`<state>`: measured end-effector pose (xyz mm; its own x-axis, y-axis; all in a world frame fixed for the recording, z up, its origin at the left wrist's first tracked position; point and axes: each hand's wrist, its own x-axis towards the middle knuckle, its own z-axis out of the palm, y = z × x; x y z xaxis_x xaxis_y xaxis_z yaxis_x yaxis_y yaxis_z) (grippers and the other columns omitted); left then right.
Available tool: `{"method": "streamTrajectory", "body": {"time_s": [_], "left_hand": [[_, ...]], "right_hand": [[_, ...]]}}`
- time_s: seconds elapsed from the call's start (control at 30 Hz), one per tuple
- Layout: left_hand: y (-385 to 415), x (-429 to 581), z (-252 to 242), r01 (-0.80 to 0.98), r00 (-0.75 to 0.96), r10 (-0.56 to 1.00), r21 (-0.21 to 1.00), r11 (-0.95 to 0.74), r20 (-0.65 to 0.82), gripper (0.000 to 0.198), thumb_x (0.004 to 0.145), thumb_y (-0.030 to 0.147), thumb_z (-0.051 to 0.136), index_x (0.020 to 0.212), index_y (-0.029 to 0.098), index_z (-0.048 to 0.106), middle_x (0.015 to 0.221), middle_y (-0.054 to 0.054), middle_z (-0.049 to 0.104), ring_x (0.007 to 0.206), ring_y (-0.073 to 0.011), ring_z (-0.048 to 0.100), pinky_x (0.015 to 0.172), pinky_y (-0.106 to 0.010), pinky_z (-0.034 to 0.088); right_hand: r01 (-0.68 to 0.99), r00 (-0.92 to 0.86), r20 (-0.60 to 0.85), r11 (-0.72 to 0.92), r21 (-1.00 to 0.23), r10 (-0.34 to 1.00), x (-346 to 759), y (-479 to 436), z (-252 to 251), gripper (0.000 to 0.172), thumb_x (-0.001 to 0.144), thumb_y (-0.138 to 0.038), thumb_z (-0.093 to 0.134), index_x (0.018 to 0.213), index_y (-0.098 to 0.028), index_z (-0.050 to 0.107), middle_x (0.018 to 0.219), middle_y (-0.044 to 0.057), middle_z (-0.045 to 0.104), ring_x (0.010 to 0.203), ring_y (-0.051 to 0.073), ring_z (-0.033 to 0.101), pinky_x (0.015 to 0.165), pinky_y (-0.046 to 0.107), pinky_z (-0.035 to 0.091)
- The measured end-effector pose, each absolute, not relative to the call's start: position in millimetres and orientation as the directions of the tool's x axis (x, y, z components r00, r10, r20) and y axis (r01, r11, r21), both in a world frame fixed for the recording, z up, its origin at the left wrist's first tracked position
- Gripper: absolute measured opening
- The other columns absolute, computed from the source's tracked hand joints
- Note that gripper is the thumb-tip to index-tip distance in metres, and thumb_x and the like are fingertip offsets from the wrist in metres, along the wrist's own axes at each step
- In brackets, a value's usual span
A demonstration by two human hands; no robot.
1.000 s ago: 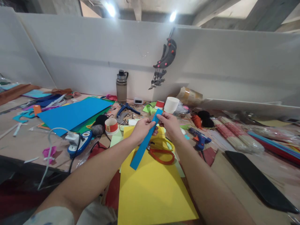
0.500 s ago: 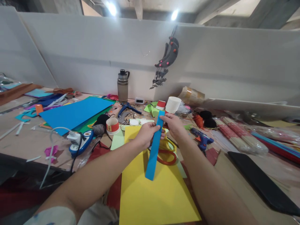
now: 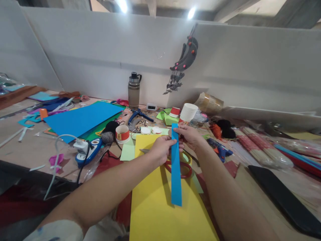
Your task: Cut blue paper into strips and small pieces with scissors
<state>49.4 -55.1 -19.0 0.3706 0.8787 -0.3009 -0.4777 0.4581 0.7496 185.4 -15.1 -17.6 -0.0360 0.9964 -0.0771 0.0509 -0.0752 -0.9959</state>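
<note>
A long blue paper strip [image 3: 176, 174] hangs almost straight down over a yellow sheet [image 3: 155, 207]. My left hand [image 3: 164, 149] pinches the strip near its upper part. My right hand [image 3: 190, 135] is closed on the strip's top end, just above and to the right of the left hand. Red-and-yellow scissors [image 3: 185, 167] lie on the yellow sheet behind the strip, partly hidden by my hands.
A big blue sheet [image 3: 85, 117] on green paper lies at left, near a water bottle [image 3: 133, 90], tape rolls [image 3: 122, 133] and a white-blue device [image 3: 87, 150]. White cups [image 3: 188, 112], a blue glue gun [image 3: 220, 150], stick bundles [image 3: 258, 147] and a black tablet [image 3: 283, 197] are at right.
The strip's lower end has swung from the lower left to hang nearly vertical. Both hands have shifted slightly right, still gripping it.
</note>
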Motion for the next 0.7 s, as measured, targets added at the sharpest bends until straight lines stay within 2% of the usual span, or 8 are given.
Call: {"method": "streamTrajectory", "body": {"time_s": [0.2,0.43,0.6,0.7], "left_hand": [[-59.6,51.1,-17.4,-0.489,0.382,0.874,0.736,0.468,-0.301,0.013,0.081,0.000,0.053,0.077,0.008,0.062,0.073,-0.010,0.069,0.059,-0.0153,0.067,0.064,-0.029,0.057],[-54.6,47.3,-14.9,-0.469,0.367,0.876,0.752,0.464,-0.312,0.012,0.083,0.002,0.052,0.082,0.007,0.063,0.075,-0.012,0.070,0.061,-0.0152,0.068,0.063,-0.027,0.056],[-51.9,45.1,-18.5,-0.499,0.354,0.905,0.771,0.397,-0.237,0.013,0.088,0.015,0.052,0.083,0.008,0.063,0.073,-0.012,0.069,0.061,-0.0161,0.067,0.059,-0.028,0.055],[-48.3,43.3,-21.5,-0.497,0.333,0.920,0.790,0.359,-0.208,0.011,0.086,0.020,0.058,0.081,0.011,0.062,0.072,-0.008,0.067,0.059,-0.0154,0.065,0.059,-0.029,0.055]], "right_hand": [[0.017,-0.052,-0.123,-0.122,-0.992,0.991,188.2,-16.0,-16.1,0.032,0.055,-0.042,0.078,0.065,-0.017,0.059,0.050,-0.004,0.053,0.042,0.008,0.040,0.038,0.023,0.030],[-0.036,0.002,-0.074,-0.074,-0.997,0.997,185.4,-14.5,-15.1,0.038,0.051,-0.043,0.081,0.062,-0.018,0.055,0.050,-0.005,0.049,0.045,0.007,0.038,0.042,0.022,0.029],[-0.050,-0.004,-0.033,-0.033,-0.998,0.999,182.3,-16.9,-12.8,0.037,0.055,-0.044,0.079,0.063,-0.018,0.054,0.051,-0.006,0.047,0.046,0.007,0.038,0.044,0.022,0.031],[-0.051,0.000,-0.003,-0.003,-0.999,1.000,180.3,-17.4,-12.2,0.036,0.057,-0.044,0.078,0.063,-0.019,0.054,0.052,-0.006,0.047,0.046,0.007,0.040,0.046,0.023,0.035]]}}
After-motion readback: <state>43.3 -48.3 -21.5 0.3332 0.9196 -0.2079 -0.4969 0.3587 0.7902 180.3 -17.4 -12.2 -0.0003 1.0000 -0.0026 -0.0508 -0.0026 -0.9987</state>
